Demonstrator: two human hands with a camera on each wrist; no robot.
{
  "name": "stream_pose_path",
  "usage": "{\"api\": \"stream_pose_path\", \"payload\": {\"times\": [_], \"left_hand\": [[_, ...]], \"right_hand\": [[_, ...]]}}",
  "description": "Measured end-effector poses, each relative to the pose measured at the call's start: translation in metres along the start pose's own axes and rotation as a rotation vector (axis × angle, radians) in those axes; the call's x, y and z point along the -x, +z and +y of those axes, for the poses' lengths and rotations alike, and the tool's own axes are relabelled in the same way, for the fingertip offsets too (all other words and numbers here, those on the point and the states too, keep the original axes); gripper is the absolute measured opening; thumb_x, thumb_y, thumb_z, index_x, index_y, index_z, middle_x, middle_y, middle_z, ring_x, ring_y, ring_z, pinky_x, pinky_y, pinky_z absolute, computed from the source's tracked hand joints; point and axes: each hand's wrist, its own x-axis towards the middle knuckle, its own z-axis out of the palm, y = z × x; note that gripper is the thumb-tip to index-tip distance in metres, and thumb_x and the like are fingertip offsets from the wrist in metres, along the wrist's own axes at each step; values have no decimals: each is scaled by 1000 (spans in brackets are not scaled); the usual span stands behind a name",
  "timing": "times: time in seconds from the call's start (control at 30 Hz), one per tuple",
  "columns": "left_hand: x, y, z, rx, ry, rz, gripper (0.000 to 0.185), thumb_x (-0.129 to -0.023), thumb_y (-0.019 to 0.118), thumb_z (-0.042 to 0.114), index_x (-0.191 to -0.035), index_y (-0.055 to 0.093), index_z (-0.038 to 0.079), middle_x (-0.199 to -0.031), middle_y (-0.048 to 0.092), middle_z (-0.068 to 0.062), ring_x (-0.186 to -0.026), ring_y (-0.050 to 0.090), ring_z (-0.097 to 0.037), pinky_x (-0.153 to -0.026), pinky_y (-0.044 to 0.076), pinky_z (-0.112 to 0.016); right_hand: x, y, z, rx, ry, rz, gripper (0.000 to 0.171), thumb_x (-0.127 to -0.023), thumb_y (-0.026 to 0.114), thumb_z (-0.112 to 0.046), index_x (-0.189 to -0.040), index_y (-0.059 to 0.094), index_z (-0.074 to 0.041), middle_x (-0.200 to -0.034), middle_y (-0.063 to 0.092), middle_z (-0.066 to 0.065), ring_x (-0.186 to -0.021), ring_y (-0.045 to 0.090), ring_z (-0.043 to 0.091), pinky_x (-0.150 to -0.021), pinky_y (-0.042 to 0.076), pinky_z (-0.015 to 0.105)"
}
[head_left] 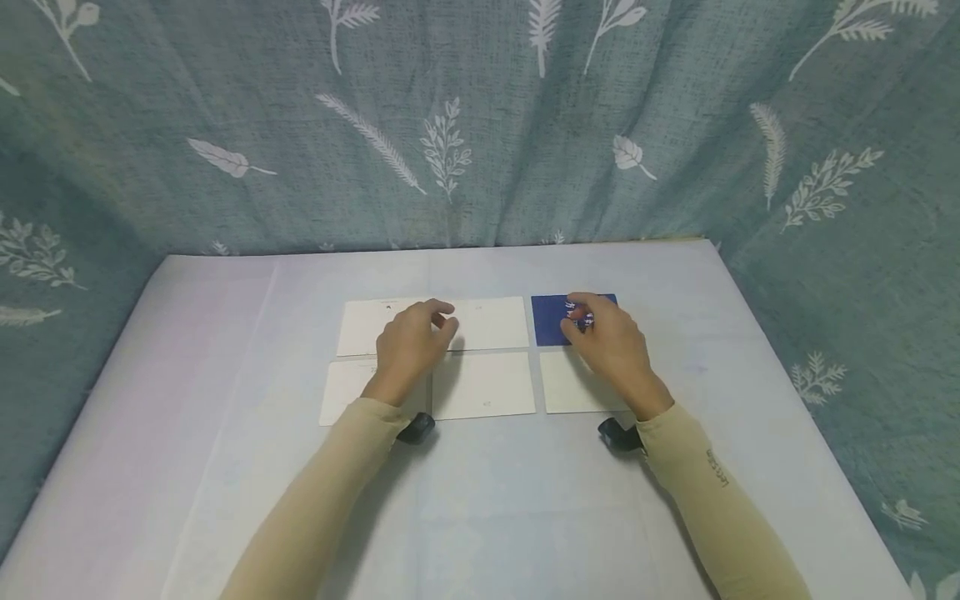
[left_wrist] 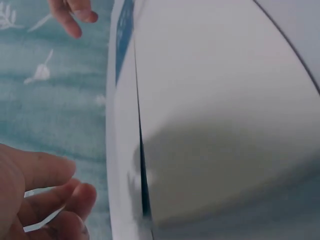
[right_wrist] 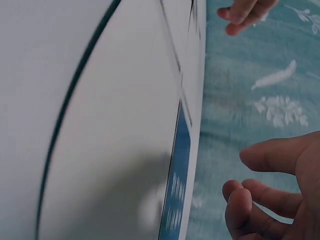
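Note:
My left hand [head_left: 408, 343] hovers over the white cards with fingers loosely bent and nothing held; in the left wrist view its thumb and fingertips [left_wrist: 82, 197] stand apart from the cards. Under it lie a top-left card [head_left: 358, 327] and a bottom-left card [head_left: 341, 392], both partly hidden. Beside these are an upper middle card [head_left: 491, 323] and a lower middle card [head_left: 483, 387]. My right hand [head_left: 611, 342], also holding nothing, hangs over a dark blue card with white lettering [head_left: 549, 321] and a cream card [head_left: 566, 387] below it.
The cards lie flat in two rows on a pale cloth-covered table [head_left: 495, 508]. A green-blue curtain with white leaf prints [head_left: 510, 142] closes off the back and both sides. A black device [head_left: 417, 428] sits at the left wrist, another black device [head_left: 619, 435] at the right.

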Motion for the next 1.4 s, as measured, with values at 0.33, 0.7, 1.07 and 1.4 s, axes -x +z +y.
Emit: {"api": "stream_pose_path", "payload": {"times": [0.33,0.7,1.07,1.4], "left_hand": [[-9,28,42,28,109,-63,28,-88,57,32,-113,66,22,-92,66,9,-61,54,-11,-47,42,-29],[-19,54,78,37,108,-220,35,-87,56,33,-119,63,21,-95,66,10,-72,57,-9,-58,45,-29],[-25,60,88,70,91,-271,51,-82,65,42,-123,60,12,-81,62,8,-66,54,-11,-55,41,-28],[-28,64,82,120,65,-317,61,-77,69,49,-126,58,12,-78,59,7,-65,52,-11,-57,40,-28]], "right_hand": [[8,-22,41,35,78,13,47,-86,61,-31,-130,52,-16,-105,61,-1,-72,55,14,-55,40,32],[9,-31,66,75,131,-53,52,-87,61,-30,-133,48,-10,-110,61,10,-91,58,26,-73,44,44],[0,-26,74,45,170,-166,59,-88,59,-36,-137,44,-6,-108,57,11,-93,53,27,-79,42,45],[-4,-23,75,69,177,-188,62,-87,60,-43,-133,48,-3,-104,55,11,-91,49,26,-78,41,43]]}}
